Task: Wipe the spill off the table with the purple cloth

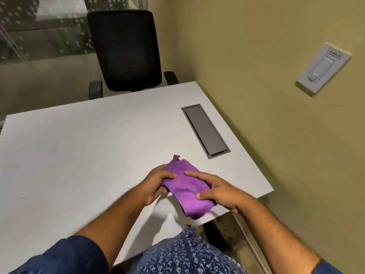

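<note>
A folded purple cloth (187, 186) is held just above the near right part of the white table (88, 151). My left hand (156, 184) grips its left side, thumb on top. My right hand (219, 191) holds its right side, with the index finger and thumb lying across the top. The cloth's lower end hangs near the table's front edge. A wet sheen (167, 216) shows on the table just below the cloth. A small faint mark (24, 197) lies at the far left of the table.
A grey cable hatch (205, 131) is set into the table at the right. A black office chair (126, 50) stands behind the far edge. A yellow wall with a white switch plate (324, 69) runs along the right side.
</note>
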Motion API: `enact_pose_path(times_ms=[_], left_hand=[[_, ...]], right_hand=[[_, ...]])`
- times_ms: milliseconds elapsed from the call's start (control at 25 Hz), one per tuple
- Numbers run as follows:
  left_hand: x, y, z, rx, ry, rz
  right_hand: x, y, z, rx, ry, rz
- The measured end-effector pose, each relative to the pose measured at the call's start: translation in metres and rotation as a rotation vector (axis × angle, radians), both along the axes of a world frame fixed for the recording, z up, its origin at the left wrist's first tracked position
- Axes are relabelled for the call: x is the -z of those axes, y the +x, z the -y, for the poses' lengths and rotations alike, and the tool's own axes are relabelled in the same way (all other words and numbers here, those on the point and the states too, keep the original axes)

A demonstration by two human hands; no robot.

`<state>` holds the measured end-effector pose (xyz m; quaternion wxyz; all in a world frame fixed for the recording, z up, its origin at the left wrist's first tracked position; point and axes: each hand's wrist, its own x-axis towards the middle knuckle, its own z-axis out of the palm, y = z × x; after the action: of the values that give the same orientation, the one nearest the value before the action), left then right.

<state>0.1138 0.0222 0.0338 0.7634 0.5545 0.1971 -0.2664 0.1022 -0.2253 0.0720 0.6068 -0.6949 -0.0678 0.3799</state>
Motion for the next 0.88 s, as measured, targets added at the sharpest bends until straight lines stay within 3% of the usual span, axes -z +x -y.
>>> enact_pose_path(times_ms=[160,400,520,680,880], left_hand=[[-0.002,0.034,0.043,-0.102,0.322,0.046],[0.012,0.046,0.070,-0.261,0.488,0.050],[0.020,0.040,0.077,-0.175,0.604,0.056],[0.034,0.024,0.084,0.008,0.731,0.042],[0.043,0.017,0.074,0.132,0.822,0.107]], right_hand=[[0.023,0.041,0.037,0.135,-0.060,-0.021],[0.057,0.096,0.051,0.148,-0.080,0.013],[0.078,0.109,0.044,0.133,-0.146,-0.042],[0.107,0.114,0.048,-0.044,-0.456,0.001],[0.108,0.124,0.051,0.012,-0.444,-0.007]])
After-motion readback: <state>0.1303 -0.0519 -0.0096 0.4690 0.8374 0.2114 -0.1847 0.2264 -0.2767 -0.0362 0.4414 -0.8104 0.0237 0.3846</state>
